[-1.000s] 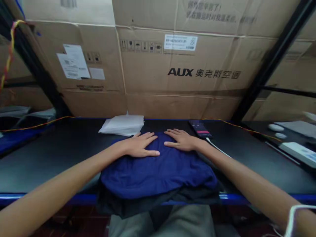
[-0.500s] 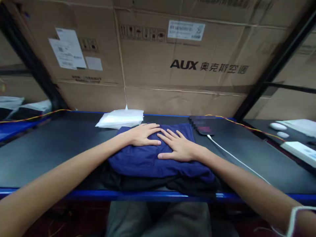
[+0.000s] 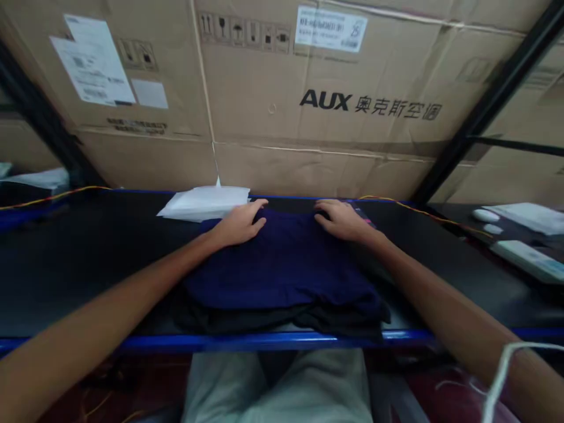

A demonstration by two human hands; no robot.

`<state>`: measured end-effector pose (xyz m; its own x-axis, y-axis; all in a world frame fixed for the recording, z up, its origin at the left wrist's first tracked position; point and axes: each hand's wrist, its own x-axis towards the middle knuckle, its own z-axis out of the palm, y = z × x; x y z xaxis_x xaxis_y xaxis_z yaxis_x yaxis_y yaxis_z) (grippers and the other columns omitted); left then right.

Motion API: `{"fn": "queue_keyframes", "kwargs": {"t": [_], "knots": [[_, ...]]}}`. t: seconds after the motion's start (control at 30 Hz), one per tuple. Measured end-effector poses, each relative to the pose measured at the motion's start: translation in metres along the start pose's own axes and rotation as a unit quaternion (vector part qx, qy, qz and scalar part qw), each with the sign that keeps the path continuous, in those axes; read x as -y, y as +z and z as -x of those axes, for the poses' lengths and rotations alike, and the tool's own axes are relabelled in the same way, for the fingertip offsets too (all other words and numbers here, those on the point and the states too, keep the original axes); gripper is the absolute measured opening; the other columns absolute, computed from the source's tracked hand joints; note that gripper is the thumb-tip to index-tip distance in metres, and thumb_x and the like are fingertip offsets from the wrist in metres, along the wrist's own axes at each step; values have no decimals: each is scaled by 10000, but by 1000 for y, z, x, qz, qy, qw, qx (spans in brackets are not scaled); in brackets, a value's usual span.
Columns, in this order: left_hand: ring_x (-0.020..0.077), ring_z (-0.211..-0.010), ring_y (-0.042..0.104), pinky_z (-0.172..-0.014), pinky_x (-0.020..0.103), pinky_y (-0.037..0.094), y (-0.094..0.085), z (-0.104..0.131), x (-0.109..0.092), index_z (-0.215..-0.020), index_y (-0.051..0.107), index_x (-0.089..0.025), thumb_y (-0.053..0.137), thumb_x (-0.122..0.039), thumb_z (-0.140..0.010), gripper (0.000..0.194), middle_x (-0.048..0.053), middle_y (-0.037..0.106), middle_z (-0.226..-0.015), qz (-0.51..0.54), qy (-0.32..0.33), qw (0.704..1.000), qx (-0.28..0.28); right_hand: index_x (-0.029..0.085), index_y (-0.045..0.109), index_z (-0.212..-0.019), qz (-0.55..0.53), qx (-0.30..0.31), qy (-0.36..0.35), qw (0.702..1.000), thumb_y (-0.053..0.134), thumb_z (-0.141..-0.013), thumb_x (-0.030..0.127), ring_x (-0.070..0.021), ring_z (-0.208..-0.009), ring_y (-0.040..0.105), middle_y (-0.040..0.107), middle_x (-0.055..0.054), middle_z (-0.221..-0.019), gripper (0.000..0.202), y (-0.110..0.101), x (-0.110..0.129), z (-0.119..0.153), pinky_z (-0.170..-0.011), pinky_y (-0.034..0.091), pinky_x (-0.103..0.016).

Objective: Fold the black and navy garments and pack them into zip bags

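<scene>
A dark blue cloth (image 3: 282,264) lies folded on the black table top, over a black cloth (image 3: 247,320) that shows along its front edge. My left hand (image 3: 241,223) rests at the blue cloth's back left part, thumb apart from the curved fingers. Across from it, my right hand (image 3: 339,218) touches the back right edge, its fingers bent and thumb apart. Whether either hand pinches the fabric cannot be made out. A phone (image 3: 362,215) is mostly hidden behind my right hand.
White sheets or bags (image 3: 202,202) lie behind my left hand. Cardboard (image 3: 255,123) stands along the back between black posts. A yellow-red wire (image 3: 396,204) runs at the back right. A white box (image 3: 529,258) sits far right.
My hands have moved apart, from lying flat at the cloth's middle to its back left and back right. The view has shifted slightly, and the picture is darker.
</scene>
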<state>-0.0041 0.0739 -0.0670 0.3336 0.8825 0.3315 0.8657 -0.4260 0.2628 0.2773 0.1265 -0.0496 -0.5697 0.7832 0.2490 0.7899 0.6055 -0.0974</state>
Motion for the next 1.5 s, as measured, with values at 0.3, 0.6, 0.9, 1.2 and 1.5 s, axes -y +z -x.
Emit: {"fn": "queue_keyframes", "kwargs": {"t": [0.3, 0.6, 0.9, 1.2, 1.5], "knots": [[208, -912, 657, -863, 350, 523, -24, 1, -1, -997, 665, -149, 593, -302, -733, 314, 74, 710, -977, 191, -18, 978, -85, 166, 663, -742, -144, -43, -38, 988, 626, -689, 234, -238, -901, 671, 728, -80, -898, 94, -26, -14, 1, -835, 486, -327], [177, -810, 615, -764, 283, 470, -45, 17, -22, -883, 719, -183, 555, -189, -711, 237, 31, 694, -870, 86, 122, 973, 178, 157, 650, -786, -219, 319, -79, 919, 693, -681, 307, -139, -692, 577, 636, 7, -718, 188, -55, 5, 16, -645, 446, -245], [137, -672, 507, -617, 241, 392, -71, 36, -63, -723, 625, -184, 804, -482, -620, 362, -22, 576, -740, 96, 127, 936, 313, 144, 630, -861, -233, 472, -116, 842, 845, -558, 474, -119, -643, 543, 605, 25, -699, 497, -65, 50, 38, -597, 421, -231], [173, -814, 615, -730, 233, 437, -84, 31, -44, -893, 714, -213, 599, -439, -833, 260, 1, 699, -864, 121, 72, 940, 311, 147, 663, -941, -264, 365, -81, 889, 678, -728, 358, -164, -747, 614, 677, -24, -814, 300, -74, 13, 27, -686, 463, -267], [207, -707, 613, -629, 266, 398, -85, 23, 0, -813, 709, -205, 565, -586, -790, 408, 39, 690, -767, -52, -53, 985, 157, 185, 721, -914, -106, 259, -76, 957, 690, -666, 287, -231, -880, 645, 718, -46, -923, 270, -58, 5, 19, -751, 473, -297]]}}
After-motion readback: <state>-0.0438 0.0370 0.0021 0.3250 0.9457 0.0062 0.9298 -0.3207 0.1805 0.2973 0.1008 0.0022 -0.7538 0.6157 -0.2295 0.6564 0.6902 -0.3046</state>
